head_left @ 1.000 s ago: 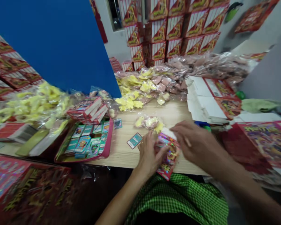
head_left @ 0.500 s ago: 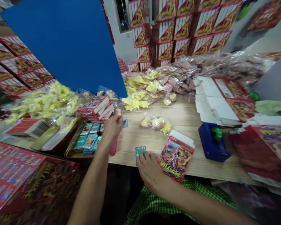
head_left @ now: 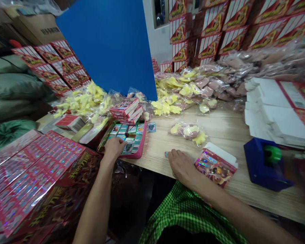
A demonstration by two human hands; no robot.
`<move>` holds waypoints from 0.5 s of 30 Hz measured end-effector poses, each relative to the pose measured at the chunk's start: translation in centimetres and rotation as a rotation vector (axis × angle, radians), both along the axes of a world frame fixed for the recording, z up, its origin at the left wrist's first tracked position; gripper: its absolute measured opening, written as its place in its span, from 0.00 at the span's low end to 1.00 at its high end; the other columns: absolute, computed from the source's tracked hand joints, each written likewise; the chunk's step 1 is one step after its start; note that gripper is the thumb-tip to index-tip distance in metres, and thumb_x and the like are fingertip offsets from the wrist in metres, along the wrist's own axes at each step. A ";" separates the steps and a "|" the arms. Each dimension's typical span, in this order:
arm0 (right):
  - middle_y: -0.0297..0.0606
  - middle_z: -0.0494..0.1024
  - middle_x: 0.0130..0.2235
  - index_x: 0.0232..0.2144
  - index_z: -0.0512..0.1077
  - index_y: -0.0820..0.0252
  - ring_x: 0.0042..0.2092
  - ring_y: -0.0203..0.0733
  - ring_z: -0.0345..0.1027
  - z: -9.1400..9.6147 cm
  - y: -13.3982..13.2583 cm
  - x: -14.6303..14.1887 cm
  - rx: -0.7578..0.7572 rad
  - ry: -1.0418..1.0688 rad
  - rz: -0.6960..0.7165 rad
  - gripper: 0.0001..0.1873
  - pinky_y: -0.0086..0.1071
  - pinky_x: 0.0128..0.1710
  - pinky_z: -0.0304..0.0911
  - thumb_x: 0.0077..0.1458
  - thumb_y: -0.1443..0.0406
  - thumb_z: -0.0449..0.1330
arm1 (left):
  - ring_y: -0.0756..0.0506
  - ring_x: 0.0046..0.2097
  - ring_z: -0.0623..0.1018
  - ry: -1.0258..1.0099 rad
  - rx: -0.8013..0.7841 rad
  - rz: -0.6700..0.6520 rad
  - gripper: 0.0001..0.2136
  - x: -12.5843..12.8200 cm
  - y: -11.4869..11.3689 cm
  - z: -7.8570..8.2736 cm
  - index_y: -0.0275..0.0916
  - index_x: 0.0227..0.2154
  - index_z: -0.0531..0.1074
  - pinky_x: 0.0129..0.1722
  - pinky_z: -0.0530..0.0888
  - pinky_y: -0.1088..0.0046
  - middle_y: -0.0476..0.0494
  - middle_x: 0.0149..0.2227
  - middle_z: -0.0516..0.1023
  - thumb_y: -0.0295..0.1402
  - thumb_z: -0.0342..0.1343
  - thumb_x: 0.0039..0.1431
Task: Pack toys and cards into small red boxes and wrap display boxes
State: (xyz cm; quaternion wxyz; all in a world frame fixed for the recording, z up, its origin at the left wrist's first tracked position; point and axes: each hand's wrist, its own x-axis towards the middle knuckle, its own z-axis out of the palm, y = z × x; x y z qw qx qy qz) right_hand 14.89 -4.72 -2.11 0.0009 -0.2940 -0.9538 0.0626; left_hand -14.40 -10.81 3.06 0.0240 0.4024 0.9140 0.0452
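My left hand [head_left: 114, 148] reaches into a pink tray [head_left: 140, 151] of small card packs [head_left: 128, 147], fingers curled over the packs at its near edge. My right hand [head_left: 181, 164] lies palm down on the wooden table [head_left: 226, 134], covering a small teal card [head_left: 166, 154] whose corner shows. Just right of that hand lies a shiny red box [head_left: 215, 166] with its white flap open. A small clear bag of yellow and pink toys [head_left: 189, 131] sits behind it.
A blue tape dispenser [head_left: 264, 164] stands at the right. Flat white and red box blanks [head_left: 277, 112] are stacked beyond it. Bags of yellow and pink toys [head_left: 193, 88] pile along the back. Red cartons [head_left: 27, 176] crowd the left; a blue board [head_left: 112, 44] stands behind.
My left hand has moved down from the tray's far corner to its near edge. My right hand stays over the teal card. The view has swung to the left.
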 end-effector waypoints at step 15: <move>0.48 0.76 0.40 0.40 0.72 0.63 0.41 0.46 0.72 3.5 2.3 1.4 -0.036 0.054 -0.145 0.12 0.34 0.36 0.59 0.60 0.77 0.51 | 0.41 0.39 0.80 -0.166 0.130 0.105 0.16 -3.0 -0.3 -2.2 0.35 0.39 0.76 0.35 0.71 0.71 0.43 0.32 0.81 0.41 0.64 0.52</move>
